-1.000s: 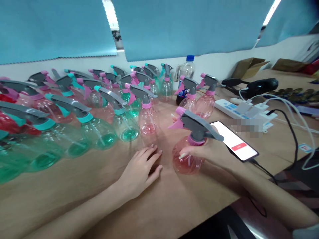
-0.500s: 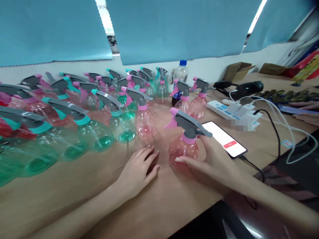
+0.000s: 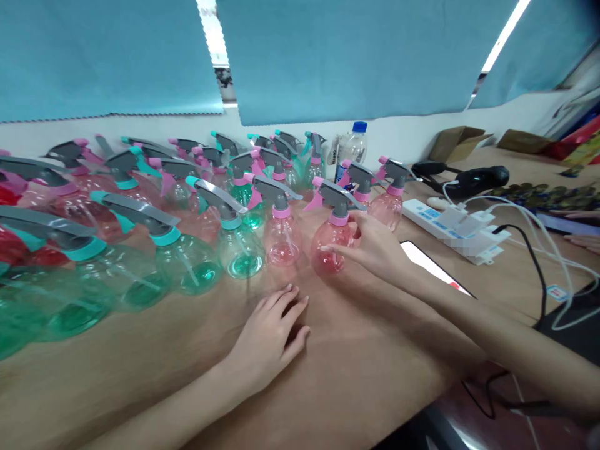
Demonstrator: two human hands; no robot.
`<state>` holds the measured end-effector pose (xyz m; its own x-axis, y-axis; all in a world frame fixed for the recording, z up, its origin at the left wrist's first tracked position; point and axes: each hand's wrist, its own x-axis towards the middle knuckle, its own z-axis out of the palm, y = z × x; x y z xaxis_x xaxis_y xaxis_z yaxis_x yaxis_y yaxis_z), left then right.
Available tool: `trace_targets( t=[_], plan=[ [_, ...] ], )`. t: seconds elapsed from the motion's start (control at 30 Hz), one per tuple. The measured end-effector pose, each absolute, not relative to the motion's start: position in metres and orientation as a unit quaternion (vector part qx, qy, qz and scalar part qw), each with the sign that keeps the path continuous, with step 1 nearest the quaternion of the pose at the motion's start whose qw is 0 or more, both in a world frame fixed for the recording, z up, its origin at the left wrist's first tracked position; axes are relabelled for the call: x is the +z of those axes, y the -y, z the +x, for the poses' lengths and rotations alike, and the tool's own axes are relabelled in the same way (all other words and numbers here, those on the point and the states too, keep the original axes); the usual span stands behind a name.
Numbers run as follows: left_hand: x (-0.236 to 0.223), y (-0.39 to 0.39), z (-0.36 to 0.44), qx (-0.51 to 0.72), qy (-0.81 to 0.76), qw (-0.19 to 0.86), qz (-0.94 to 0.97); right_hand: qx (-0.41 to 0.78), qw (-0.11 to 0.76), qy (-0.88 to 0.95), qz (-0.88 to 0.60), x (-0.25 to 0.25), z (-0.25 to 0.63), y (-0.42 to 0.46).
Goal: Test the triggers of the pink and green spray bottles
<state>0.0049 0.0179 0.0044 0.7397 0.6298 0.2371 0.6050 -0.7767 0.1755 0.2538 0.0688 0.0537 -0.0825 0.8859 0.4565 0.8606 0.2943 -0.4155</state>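
Observation:
My right hand [image 3: 375, 247] grips a pink spray bottle [image 3: 330, 244] by its round body, thumb on the near side and the other fingers partly hidden behind. The bottle stands upright, with a grey and pink trigger head facing left. My left hand [image 3: 269, 331] lies on the tabletop with its fingers loosely spread, holding nothing. Just left of the gripped bottle is another pink spray bottle [image 3: 284, 240], and beside that a green spray bottle [image 3: 241, 253] with a turquoise collar. A second green spray bottle [image 3: 187, 262] stands further left.
Several more spray bottles crowd the table's left and back. A drink bottle with a blue cap [image 3: 359, 128] stands by the wall. To the right are a phone [image 3: 434, 269], a white power strip [image 3: 431, 219] with cables and a black device [image 3: 482, 181]. Another person's hand [image 3: 585, 228] shows far right.
My right hand has carried the pink spray bottle away from me, up to the row beside the other pink one. My left hand stays resting on the table.

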Motion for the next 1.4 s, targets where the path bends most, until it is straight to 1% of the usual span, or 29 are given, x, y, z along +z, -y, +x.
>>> trace_targets(
  t=[0.23,0.5,0.77,1.0,1.07,1.13,1.27,1.4],
  plan=[
    [0.005,-0.018,0.004,0.157,-0.332,0.058,0.928,0.027,0.32,0.74,-0.591,0.06,0.247,-0.096],
    [0.006,-0.018,0.004,0.148,-0.334,0.06,0.929,0.051,0.298,0.743,-0.597,0.067,0.242,-0.107],
    [0.008,-0.019,0.003,0.143,-0.338,0.056,0.929,0.067,0.297,0.744,-0.595,0.064,0.24,-0.116],
    [0.006,-0.019,0.002,0.143,-0.33,0.046,0.932,0.106,0.332,0.747,-0.566,0.071,0.258,-0.094],
    [0.004,-0.02,0.002,0.15,-0.33,0.041,0.931,0.114,0.334,0.732,-0.582,0.075,0.272,-0.083],
    [0.004,-0.02,0.002,0.155,-0.329,0.036,0.931,0.134,0.362,0.705,-0.595,0.076,0.288,-0.075],
    [0.005,-0.021,0.002,0.15,-0.327,0.031,0.933,0.084,0.414,0.65,-0.631,0.069,0.318,-0.074],
    [0.006,-0.022,0.002,0.15,-0.327,0.029,0.932,0.048,0.411,0.631,-0.656,0.056,0.326,-0.089]
  ],
)
